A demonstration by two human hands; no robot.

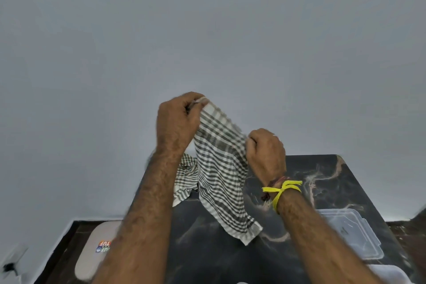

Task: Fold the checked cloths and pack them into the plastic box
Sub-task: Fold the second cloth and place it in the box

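A plain, smooth grey wall (207, 30) filled the upper part of the view, and below it stood a dark table (334, 191) with a glossy marble-pattern top veined in pale tan.

The left hand (177, 122) was raised above the far edge of the table, fingers curled, pinching the top corner of a checked cloth (221, 168) between thumb and forefinger. The right hand (266, 152), lower and to the right of it, gripped the cloth's right edge in a closed fist. The cloth was a thin woven fabric with grey-green stripes crossing on white. It hung in the air between the hands as a slack, roughly rectangular sheet, and its lower corner drooped toward the table top.

A yellow thread band (282, 190) was tied in a knot around the right wrist, beside a darker band.

On the table, behind the held cloth and on its left side, a second checked cloth (185, 177) lay crumpled in a loose heap. On the right part of the table lay a clear plastic box (355, 233), rectangular with rounded corners; a pale rim (389, 272) showed nearer the viewer, its identity unclear.

Left of the table, on the dark floor, lay a pale rounded object (92, 256) bearing a small coloured label.
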